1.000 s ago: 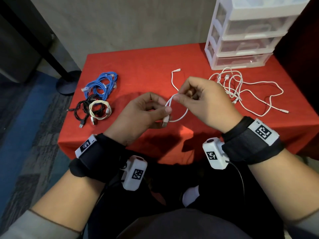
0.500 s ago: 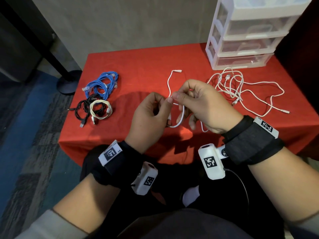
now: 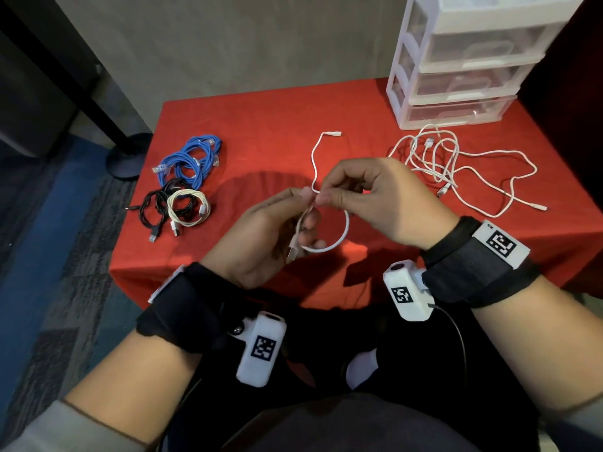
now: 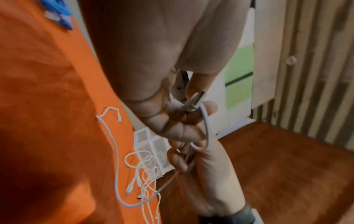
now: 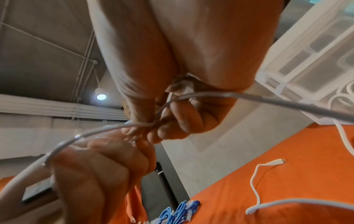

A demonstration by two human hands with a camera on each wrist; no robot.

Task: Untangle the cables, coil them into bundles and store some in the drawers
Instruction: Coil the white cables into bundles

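Observation:
A white USB cable (image 3: 339, 238) hangs in a loop between both hands above the front of the red table (image 3: 267, 119). My left hand (image 3: 280, 223) grips the loop and the cable's USB plug (image 4: 197, 99) against its fingers. My right hand (image 3: 362, 190) pinches the same cable (image 5: 268, 98) just beside the left thumb. The cable's free end (image 3: 331, 134) lies on the cloth beyond the hands. A tangle of white cables (image 3: 447, 164) lies at the right, in front of a clear plastic drawer unit (image 3: 466, 70) with its drawers shut.
Coiled bundles lie at the table's left: blue network cables (image 3: 189, 161), a black cable (image 3: 156, 207) and a cream cable (image 3: 189, 207). A dark stand base (image 3: 127, 158) sits on the floor beyond the left edge. The table's front edge is close to my lap.
The left hand turned upright and closed round a loop of the white cable with the plug pointing down. The right hand shifted its pinch further along the cable. The free end slid slightly.

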